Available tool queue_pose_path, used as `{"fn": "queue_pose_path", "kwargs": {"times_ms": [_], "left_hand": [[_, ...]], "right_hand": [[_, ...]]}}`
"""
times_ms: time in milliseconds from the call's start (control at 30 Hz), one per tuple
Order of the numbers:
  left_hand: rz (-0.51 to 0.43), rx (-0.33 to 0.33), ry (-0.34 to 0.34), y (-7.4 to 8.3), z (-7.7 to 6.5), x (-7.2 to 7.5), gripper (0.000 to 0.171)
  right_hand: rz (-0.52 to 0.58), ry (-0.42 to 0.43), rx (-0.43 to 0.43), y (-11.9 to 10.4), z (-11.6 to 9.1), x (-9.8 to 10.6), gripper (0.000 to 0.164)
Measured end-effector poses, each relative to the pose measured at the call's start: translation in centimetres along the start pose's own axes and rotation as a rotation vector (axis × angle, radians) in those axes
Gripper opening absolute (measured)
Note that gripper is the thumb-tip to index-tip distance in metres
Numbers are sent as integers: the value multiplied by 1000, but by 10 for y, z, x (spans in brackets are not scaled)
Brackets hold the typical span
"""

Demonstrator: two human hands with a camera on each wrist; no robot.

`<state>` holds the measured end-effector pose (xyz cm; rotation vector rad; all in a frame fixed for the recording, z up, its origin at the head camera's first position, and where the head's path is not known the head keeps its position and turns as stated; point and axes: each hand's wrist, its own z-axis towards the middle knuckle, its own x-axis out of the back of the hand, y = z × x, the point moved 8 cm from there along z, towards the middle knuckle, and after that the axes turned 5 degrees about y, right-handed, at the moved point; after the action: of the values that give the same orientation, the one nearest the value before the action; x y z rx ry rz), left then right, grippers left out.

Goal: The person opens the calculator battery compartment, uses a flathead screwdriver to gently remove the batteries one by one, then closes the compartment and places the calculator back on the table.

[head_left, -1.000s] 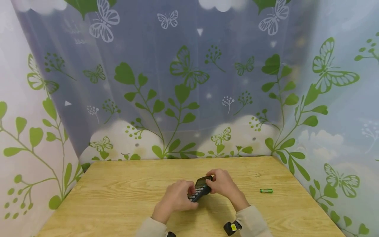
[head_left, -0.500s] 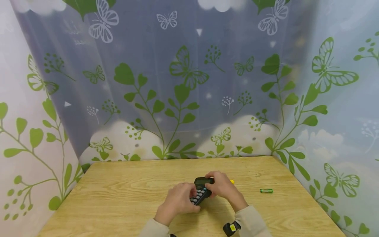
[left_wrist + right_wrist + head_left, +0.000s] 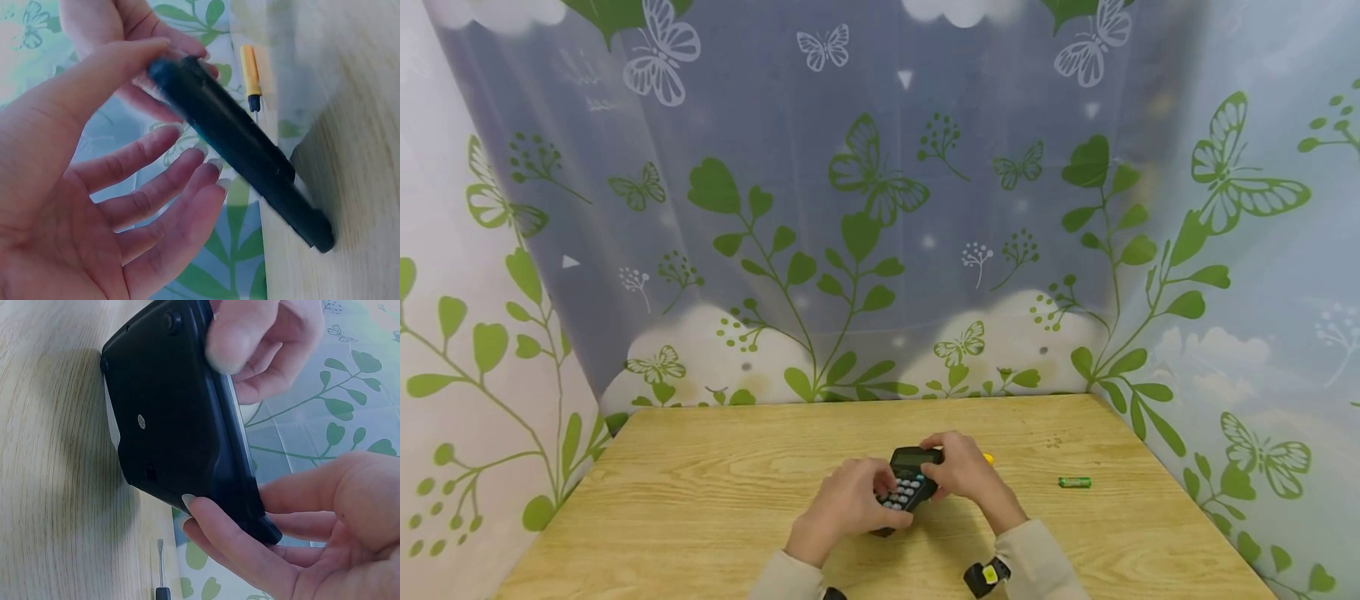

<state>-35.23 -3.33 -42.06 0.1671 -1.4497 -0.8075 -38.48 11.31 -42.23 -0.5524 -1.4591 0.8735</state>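
A dark calculator (image 3: pixel 901 486) with grey keys and a small display is held tilted over the table, face up towards the head camera. My right hand (image 3: pixel 964 471) grips its upper right corner, thumb on the front and fingers behind. At the lower left end, my left hand (image 3: pixel 848 502) has its thumb along the edge and its bent fingers over the keys. The left wrist view has the calculator (image 3: pixel 237 147) nearly edge-on, with the left fingertips (image 3: pixel 199 153) close to its front. Its black back (image 3: pixel 165 412), with a small pale sticker, faces the right wrist camera.
A yellow-handled screwdriver (image 3: pixel 250 72) lies on the wooden table (image 3: pixel 715 475), mostly hidden behind the right hand in the head view. To the right is a green battery (image 3: pixel 1074 482), with several tiny pieces (image 3: pixel 1054 442) behind it. Patterned curtains (image 3: pixel 880 250) enclose the table.
The calculator has turned so that more of its keys and display show. The screwdriver's yellow handle has come into view beside the right hand. Both hands have shifted only slightly.
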Motion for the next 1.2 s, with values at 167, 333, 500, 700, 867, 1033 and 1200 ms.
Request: {"fn": "queue_pose_path", "kwargs": {"times_ms": [167, 333, 500, 700, 867, 1033, 1200], "left_hand": [[-53, 18, -1, -7, -1, 10, 43], [-35, 44, 77, -14, 0, 19, 30], [-23, 83, 140, -20, 0, 22, 24], [7, 108, 179, -27, 0, 22, 29], [25, 147, 180, -34, -1, 18, 35], [25, 174, 187, -36, -1, 16, 41], [23, 168, 182, -35, -1, 15, 45]], "right_hand": [[-4, 4, 4, -1, 0, 1, 37], [-1, -3, 33, -5, -1, 1, 37], [0, -24, 74, -9, -2, -1, 37], [9, -42, 123, -13, -3, -3, 36], [10, -51, 136, -13, -3, -4, 35], [4, -54, 165, -15, -3, -5, 34], [9, -58, 182, -16, -2, -5, 34]]}}
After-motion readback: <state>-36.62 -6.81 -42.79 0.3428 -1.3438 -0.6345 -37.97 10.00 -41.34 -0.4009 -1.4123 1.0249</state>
